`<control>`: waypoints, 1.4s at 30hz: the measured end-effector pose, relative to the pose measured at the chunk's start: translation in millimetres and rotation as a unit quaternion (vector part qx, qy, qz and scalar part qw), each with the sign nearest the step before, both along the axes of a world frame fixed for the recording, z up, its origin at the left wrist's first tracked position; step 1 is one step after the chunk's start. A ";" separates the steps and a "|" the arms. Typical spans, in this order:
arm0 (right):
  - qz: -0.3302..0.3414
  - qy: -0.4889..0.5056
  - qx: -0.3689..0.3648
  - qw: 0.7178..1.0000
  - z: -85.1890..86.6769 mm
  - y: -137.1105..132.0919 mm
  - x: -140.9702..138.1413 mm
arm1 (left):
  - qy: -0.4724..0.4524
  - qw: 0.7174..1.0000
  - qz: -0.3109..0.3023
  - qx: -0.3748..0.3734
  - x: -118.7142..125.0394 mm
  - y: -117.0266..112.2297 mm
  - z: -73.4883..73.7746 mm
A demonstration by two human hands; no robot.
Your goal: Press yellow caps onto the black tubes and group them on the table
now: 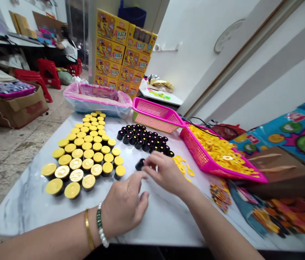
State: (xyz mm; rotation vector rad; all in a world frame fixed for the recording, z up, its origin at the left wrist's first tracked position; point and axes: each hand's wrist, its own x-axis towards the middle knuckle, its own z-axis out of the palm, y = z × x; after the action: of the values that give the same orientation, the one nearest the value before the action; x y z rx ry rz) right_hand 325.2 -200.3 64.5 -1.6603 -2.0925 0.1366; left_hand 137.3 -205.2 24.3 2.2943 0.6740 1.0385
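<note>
My right hand point(164, 171) pinches a small black cylinder point(139, 164) just above the white table point(168, 220). Close beside it, my left hand point(126, 204) has its fingers curled near the table; whether it holds anything is hidden. Several more black cylinders point(144, 139) stand clustered behind my hands. To the left, several yellow-capped pieces point(84, 155) stand in rows. Loose yellow rings point(183, 166) lie right of my right hand, beside a pink basket point(203, 160) full of yellow rings.
An empty pink basket point(155, 113) and a plastic-lined basket point(98, 97) sit at the table's far end. Yellow cartons point(122, 50) are stacked behind. A person point(67, 47) sits far left near red stools. Colourful printed sheets point(282, 169) lie on the right.
</note>
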 end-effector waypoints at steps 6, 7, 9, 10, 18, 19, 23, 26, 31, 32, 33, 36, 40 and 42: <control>0.052 0.102 -0.076 0.991 -8.8 -72.7 -1.6 | 0.105 0.983 -0.099 -0.116 8.2 8.4 -2.3; 0.052 0.112 -0.081 0.989 -10.5 -72.1 0.5 | 0.120 0.978 -0.114 -0.128 9.5 10.6 -2.3; -0.009 0.100 -0.061 0.993 -14.4 -63.9 12.4 | 0.139 0.972 -0.113 -0.151 11.4 14.3 -2.0; -0.069 0.073 -0.042 0.994 -17.3 -58.0 21.7 | 0.145 0.971 -0.100 -0.161 11.9 15.6 -1.7; -0.230 -0.197 -0.062 0.951 -42.5 -68.6 44.7 | 0.167 0.969 -0.075 -0.168 10.1 15.6 -1.4; -0.203 -0.196 -0.045 0.958 -41.5 -77.9 37.3 | 0.166 0.969 -0.067 -0.171 9.9 15.4 -1.4; -0.069 -0.141 0.012 0.988 -37.5 -112.3 12.6 | 0.157 0.973 -0.019 -0.167 9.1 15.6 -2.0; 0.024 -0.089 0.029 0.995 -46.5 -132.6 3.3 | 0.155 0.975 -0.020 -0.157 8.6 16.6 -3.0; 0.116 0.097 0.007 0.989 -53.4 -147.1 -16.0 | 0.164 0.971 -0.034 -0.168 8.5 19.0 -1.9; 0.110 0.154 -0.018 0.982 -48.2 -144.2 -19.6 | 0.169 0.971 -0.037 -0.167 8.6 19.3 -1.0; 0.090 0.202 -0.043 0.974 -41.3 -139.0 -22.2 | 0.174 0.970 -0.041 -0.165 8.7 19.5 -0.2; -0.020 0.283 -0.113 0.952 -19.3 -112.7 -22.0 | 0.188 0.968 -0.064 -0.153 9.0 19.5 1.6; -0.118 0.379 -0.220 0.891 -9.7 -74.8 -10.1 | 0.195 0.968 -0.071 -0.144 9.3 19.4 0.9; -0.133 0.402 -0.251 0.871 -12.5 -63.2 -5.4 | 0.200 0.966 -0.074 -0.143 9.3 19.7 0.6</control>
State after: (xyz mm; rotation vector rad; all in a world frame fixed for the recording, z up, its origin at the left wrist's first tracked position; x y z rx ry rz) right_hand 319.9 -263.5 52.0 -1.7121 -1.2283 1.1491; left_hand 146.6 -185.5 25.0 2.2677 0.7398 0.3781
